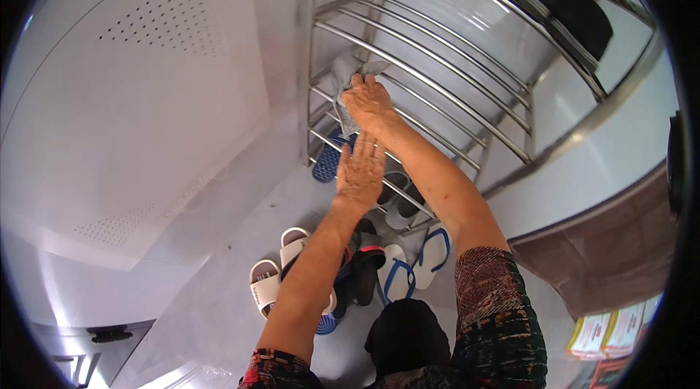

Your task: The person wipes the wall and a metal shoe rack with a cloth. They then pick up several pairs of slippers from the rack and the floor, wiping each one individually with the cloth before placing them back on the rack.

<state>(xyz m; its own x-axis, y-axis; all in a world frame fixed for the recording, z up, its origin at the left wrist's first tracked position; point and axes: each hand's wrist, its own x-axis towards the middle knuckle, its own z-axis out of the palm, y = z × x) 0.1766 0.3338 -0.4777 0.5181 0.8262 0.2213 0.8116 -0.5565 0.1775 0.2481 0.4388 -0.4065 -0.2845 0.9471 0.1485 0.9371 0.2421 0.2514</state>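
A grey cloth is bunched in my right hand, its fingers curled over it at the left end of a metal shoe rack. The cloth lies against the rack's rungs, and a corner of it hangs below the hand. My left hand is just beneath, open, with fingers straight and side by side. Its fingertips come up close to my right wrist and the lower rungs; I cannot tell whether they touch. Behind the left hand, a blue slipper shows on the floor under the rack.
On the floor nearer me are cream slides, dark sandals and white flip-flops with blue straps. Grey shoes sit under the rack. Black shoes rest on its top. A white perforated panel stands left; a brown cloth hangs right.
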